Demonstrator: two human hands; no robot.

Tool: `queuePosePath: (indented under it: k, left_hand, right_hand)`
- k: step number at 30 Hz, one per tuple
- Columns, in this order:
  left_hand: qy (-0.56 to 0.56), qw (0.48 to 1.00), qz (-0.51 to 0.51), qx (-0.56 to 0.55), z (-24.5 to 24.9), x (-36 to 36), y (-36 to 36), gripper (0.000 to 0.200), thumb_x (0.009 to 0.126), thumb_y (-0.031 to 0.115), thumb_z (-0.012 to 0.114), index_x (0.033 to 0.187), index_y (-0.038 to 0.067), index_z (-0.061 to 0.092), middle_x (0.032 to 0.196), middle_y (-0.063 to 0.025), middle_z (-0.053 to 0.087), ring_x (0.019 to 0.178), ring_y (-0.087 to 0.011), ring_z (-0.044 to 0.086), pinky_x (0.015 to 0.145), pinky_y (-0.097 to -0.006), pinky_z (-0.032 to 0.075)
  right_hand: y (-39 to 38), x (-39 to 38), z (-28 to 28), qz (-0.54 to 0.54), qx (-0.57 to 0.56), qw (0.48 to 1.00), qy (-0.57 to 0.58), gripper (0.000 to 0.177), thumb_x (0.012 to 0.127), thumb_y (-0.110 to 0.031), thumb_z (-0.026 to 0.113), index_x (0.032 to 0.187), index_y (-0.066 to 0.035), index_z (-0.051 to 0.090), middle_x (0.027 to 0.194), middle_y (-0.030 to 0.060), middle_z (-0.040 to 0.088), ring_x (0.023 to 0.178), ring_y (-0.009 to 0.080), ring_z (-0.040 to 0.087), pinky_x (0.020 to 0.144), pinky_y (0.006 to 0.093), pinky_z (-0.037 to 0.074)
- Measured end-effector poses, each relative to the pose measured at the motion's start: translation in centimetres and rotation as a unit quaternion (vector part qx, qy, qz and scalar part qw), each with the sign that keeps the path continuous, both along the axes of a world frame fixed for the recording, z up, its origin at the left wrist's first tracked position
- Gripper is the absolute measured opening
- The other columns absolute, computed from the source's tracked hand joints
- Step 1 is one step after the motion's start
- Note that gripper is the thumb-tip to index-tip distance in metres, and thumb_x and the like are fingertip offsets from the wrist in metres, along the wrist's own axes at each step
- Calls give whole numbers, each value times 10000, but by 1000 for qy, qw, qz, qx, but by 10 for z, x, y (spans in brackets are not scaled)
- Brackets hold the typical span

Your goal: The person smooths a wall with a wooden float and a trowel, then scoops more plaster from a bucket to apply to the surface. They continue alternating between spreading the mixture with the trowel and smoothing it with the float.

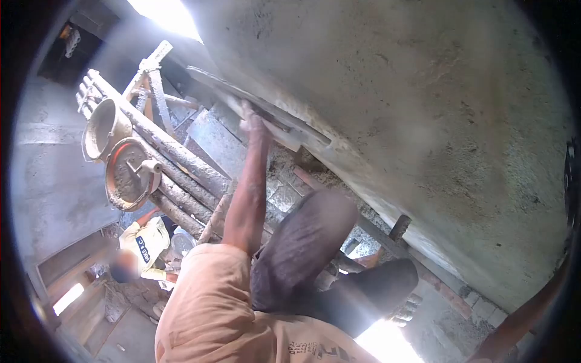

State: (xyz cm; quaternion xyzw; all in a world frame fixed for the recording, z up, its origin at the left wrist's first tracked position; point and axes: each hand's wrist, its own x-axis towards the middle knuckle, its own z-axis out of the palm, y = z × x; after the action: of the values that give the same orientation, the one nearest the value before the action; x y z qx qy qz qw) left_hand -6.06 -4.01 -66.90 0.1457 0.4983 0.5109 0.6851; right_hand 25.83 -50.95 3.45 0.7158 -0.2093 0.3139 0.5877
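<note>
My left arm reaches up to the wall, and my left hand (250,121) is closed around a long, narrow straightedge (302,130). The straightedge lies slantwise along the lower part of the grey plastered wall (436,115). Glare and blur hide how the fingers sit on it. Of my right arm, only the forearm (520,320) shows at the lower right, near the wall; the right hand is lost past the dark edge of the view.
Wooden poles (181,160) form a scaffold at the left. They carry a mortar-smeared bucket (100,133) and a second mortar container (124,187) with a trowel (148,166) in it. Below, another person in a yellow shirt (151,239) is present. My bent knees (315,242) are close to the wall.
</note>
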Motion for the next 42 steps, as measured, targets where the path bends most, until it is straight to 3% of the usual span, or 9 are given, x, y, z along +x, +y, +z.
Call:
queuePosePath:
  k: [1,5,8,15,19,24,28,33,42]
  left_hand:
    - [-24,1000,-10,-13,-33,14,-9,609,994,524,658,1242,-32,633,1086,-109,690,904,-213,669,795,-381,561]
    - [-72,992,-16,-106,-73,65,-56,531,1007,531,637,1177,27,635,842,-47,634,638,-171,596,555,-337,514]
    - [-97,987,-70,-106,-81,92,-73,504,1011,553,623,1118,61,619,766,-43,596,596,-174,582,514,-338,498]
    - [-70,994,-87,-8,-95,101,-17,533,1018,580,598,1099,53,596,730,-47,571,570,-184,579,513,-340,497]
    - [9,994,-100,36,-10,76,69,485,1025,531,620,1081,49,613,788,-20,588,628,-159,580,537,-322,491]
    - [64,983,-72,153,72,83,35,431,1005,491,680,965,64,643,737,19,579,620,-107,537,564,-280,442]
    - [75,994,-48,70,34,106,-38,506,997,517,678,1093,21,656,828,-29,614,651,-138,556,575,-316,468]
    - [-35,997,-61,30,-33,98,19,707,960,617,664,1230,-37,650,958,-110,681,727,-201,636,656,-342,532]
    - [38,981,-104,159,92,59,129,555,990,585,640,1056,33,647,780,-55,595,645,-181,586,590,-347,496]
  right_hand:
    - [-1,-19,-18,27,-91,995,-21,765,1105,-425,375,1628,47,77,1718,214,133,1575,319,227,1277,469,251]
    - [-36,8,6,109,7,991,-78,924,1055,-578,406,1643,-1,-11,1737,197,23,1607,342,90,1313,482,138]
    - [-9,-13,-14,207,172,956,-119,990,1019,-648,432,1651,-60,-53,1741,169,-29,1609,351,34,1311,515,118]
    - [-35,-9,-3,267,155,945,-107,930,1040,-611,389,1651,-60,-46,1733,183,-20,1603,363,37,1305,527,132]
    - [-38,-6,3,282,148,943,-95,896,1053,-590,364,1651,-60,-41,1729,191,-15,1600,370,38,1301,533,140]
    - [-47,-4,0,286,162,940,-90,855,1068,-564,333,1652,-61,-36,1724,200,-9,1597,379,40,1297,542,150]
    - [-53,-1,1,284,168,940,-84,822,1080,-543,308,1652,-61,-32,1719,208,-4,1594,386,42,1294,548,158]
    - [-66,13,6,289,173,938,-80,781,1096,-517,276,1652,-61,-27,1714,218,2,1590,394,44,1289,557,168]
    - [-70,30,6,374,161,909,-92,595,1120,-396,285,1543,-6,135,1571,239,200,1456,395,202,1182,553,249]
